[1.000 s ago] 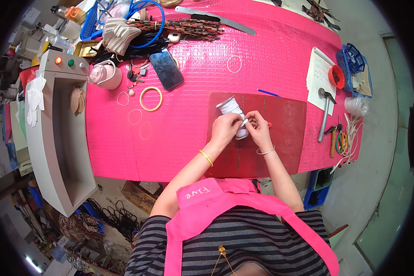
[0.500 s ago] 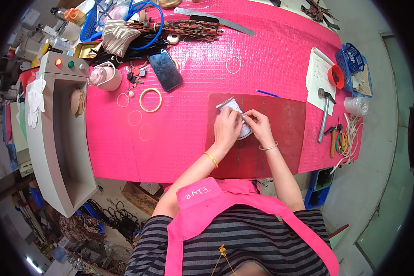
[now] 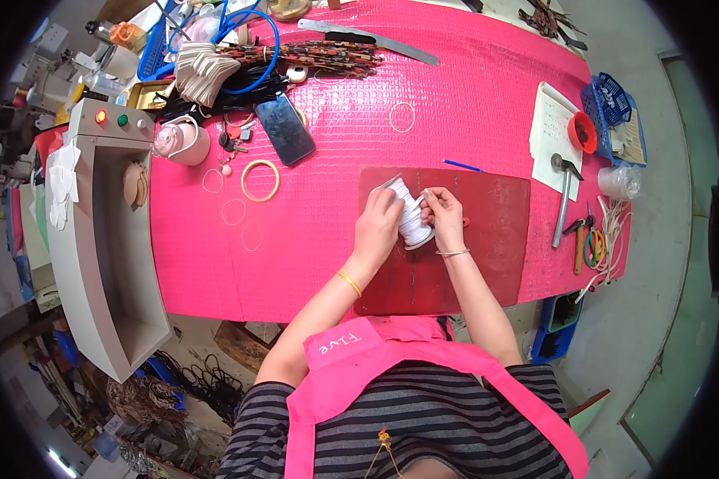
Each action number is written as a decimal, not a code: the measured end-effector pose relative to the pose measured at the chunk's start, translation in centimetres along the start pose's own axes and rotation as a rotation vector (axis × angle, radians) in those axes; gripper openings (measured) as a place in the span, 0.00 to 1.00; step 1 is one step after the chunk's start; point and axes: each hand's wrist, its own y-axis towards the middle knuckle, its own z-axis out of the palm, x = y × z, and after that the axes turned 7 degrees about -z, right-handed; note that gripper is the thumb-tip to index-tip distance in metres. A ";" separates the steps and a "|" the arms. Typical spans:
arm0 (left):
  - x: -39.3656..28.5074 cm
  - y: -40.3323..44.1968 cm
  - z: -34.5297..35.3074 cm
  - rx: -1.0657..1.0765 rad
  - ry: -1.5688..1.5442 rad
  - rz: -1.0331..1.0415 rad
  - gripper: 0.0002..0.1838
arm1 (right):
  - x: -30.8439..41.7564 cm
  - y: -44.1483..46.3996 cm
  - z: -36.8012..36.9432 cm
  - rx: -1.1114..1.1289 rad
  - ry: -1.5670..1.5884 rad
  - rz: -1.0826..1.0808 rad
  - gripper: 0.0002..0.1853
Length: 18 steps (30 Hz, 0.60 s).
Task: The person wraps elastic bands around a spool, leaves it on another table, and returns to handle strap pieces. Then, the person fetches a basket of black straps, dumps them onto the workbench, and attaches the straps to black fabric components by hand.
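A spool of white cord stands tilted above the dark red mat. My left hand is closed around its left side. At the spool's upper right, my right hand has thumb and fingertips pinched together on the white cord; the strand between them is too small to follow. A small red piece shows at the outer edge of my right hand, and I cannot tell whether the hand holds it or it lies on the mat.
A blue pen lies at the mat's far edge. To the right are a hammer, a paper sheet and a red bowl. Leftward sit a tan ring, a phone and a grey machine box.
My left hand has shifted left and slightly down, uncovering more of the spool. My right hand has drawn in beside the spool, its fingers now more curled. The red piece has come into sight.
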 end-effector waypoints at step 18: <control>-0.9 1.9 -0.4 0.171 -0.119 -0.264 0.04 | 0.9 -2.4 -0.5 0.219 0.007 0.055 0.07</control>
